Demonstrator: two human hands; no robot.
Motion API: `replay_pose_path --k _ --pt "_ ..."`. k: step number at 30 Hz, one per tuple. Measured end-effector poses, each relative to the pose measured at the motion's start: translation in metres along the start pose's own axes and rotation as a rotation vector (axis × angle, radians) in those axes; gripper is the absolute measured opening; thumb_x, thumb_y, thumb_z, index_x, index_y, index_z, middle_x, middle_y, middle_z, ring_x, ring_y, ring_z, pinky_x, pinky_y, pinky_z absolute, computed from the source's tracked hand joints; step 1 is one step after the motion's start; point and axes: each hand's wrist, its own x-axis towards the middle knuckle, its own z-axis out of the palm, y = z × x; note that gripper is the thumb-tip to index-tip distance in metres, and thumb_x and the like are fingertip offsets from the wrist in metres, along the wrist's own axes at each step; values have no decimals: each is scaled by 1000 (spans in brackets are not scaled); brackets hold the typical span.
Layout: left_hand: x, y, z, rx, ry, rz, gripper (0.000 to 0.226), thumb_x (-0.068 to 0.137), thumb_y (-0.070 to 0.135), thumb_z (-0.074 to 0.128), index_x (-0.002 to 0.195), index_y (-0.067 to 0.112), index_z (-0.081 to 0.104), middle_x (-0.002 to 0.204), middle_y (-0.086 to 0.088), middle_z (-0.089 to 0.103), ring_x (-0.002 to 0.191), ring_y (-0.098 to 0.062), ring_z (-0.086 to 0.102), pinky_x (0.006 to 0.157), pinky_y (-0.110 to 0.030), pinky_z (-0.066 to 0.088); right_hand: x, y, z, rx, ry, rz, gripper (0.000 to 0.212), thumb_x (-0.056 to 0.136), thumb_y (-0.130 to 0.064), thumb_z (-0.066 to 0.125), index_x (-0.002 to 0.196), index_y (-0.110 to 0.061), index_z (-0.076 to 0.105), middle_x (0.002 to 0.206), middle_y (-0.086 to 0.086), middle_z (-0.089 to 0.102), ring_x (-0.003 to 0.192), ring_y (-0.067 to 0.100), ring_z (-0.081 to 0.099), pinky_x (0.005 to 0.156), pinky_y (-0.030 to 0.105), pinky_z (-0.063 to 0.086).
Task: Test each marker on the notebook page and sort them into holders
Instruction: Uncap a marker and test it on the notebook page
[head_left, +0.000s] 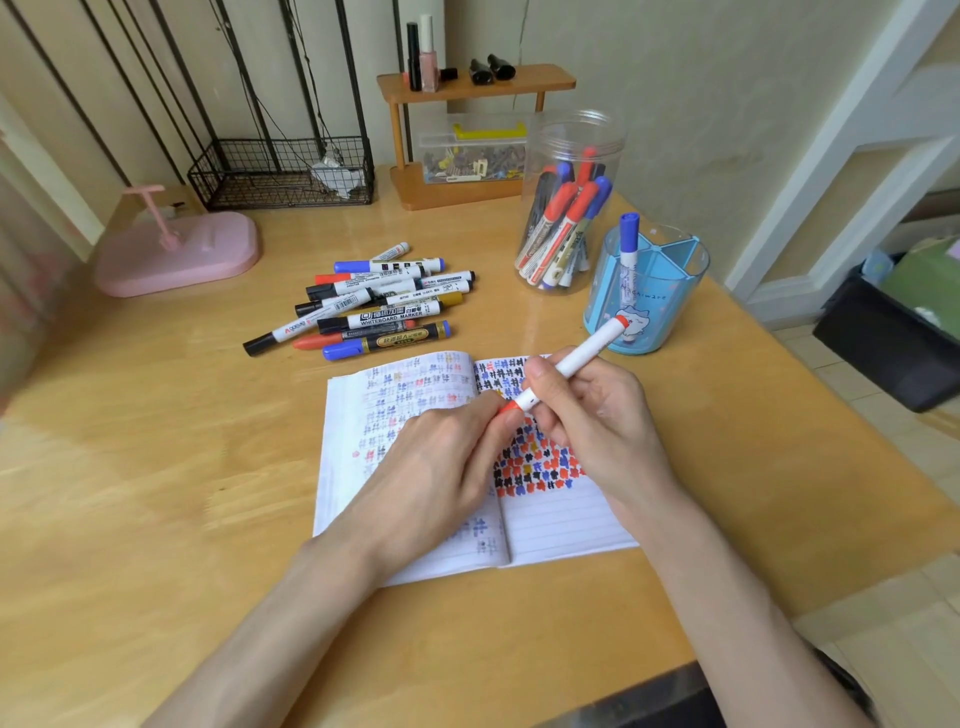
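An open notebook (566, 519) lies on the wooden table, its pages covered with red, blue and black test marks. My right hand (597, 421) grips the white barrel of a red marker (576, 358) held slantwise over the right page. My left hand (441, 462) pinches the marker's red cap at its lower end. A pile of several markers (374, 301) lies beyond the notebook. A clear jar (571, 156) at the back right holds several red and blue markers. Beside it, a blue divided holder (670, 291) holds one blue marker (627, 249).
A pink tray with a stand (176, 254) sits at the left. A black wire basket (280, 176) and a wooden shelf (472, 83) with bottles and a clear box stand at the table's back edge. The table (156, 467) ends close on the right.
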Motion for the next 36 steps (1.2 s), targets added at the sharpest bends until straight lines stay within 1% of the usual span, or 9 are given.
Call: replay_pose_path --k 3,8,16,19,22,24,27,30,36 --pt "0 -1 -4 -155 -63 -31 40 112 42 37 81 19 47 61 4 45 58 -19 43 58 -35 36 -1 -2 -1 12 -17 -5 24 97 -24 65 82 -6 64 60 3 50 54 10 43 50 20 36" --pt "3 -2 -6 -679 -238 -166 44 110 38 35 80 7 46 60 16 33 51 -4 27 50 -14 27 -3 -5 -2 17 -59 -22 25 95 -29 64 82 -7 65 63 8 49 57 12 44 51 23 35" --pt "6 -4 -7 -1088 -431 -267 43 109 34 33 69 30 50 59 13 26 50 -7 19 46 -18 18 -4 -7 -4 27 -93 -37 24 95 -29 65 82 -9 64 62 6 50 57 11 43 51 23 35" --pt "4 -3 -7 -859 -313 -271 42 112 38 33 80 17 50 58 17 32 49 -8 24 48 -18 25 -2 -4 0 10 -55 -45 24 99 -22 62 80 -7 62 61 4 49 55 10 43 50 21 35" --pt "-4 -2 -4 -181 -51 -114 33 110 49 37 101 24 58 63 13 47 57 -13 46 57 -30 37 0 1 2 -33 25 -45 26 103 -14 61 79 -3 58 59 4 46 53 10 42 50 19 36" --pt "-6 0 -4 111 20 -24 32 110 53 36 113 26 55 76 11 57 68 -19 58 62 -37 43 1 3 2 -19 71 -20 26 103 -15 62 80 -4 57 58 5 43 53 11 39 49 19 34" --pt "-3 0 -1 355 34 68 42 112 50 24 102 20 50 75 8 53 59 -29 56 51 -42 43 2 4 3 -10 53 10 27 104 -18 61 80 -6 54 57 6 42 51 13 37 47 21 31" --pt "-4 -1 0 317 -5 88 39 112 48 20 93 21 40 67 11 37 52 -30 47 49 -42 38 -1 3 5 -41 18 11 29 105 -20 59 79 -6 54 57 5 44 52 13 37 48 20 32" --pt "2 -5 -9 -72 -120 4 34 112 40 34 88 21 49 60 4 41 60 -18 43 60 -30 35 -2 0 4 -40 -29 -14 29 105 -18 57 78 -8 57 59 5 46 53 10 40 49 19 34"
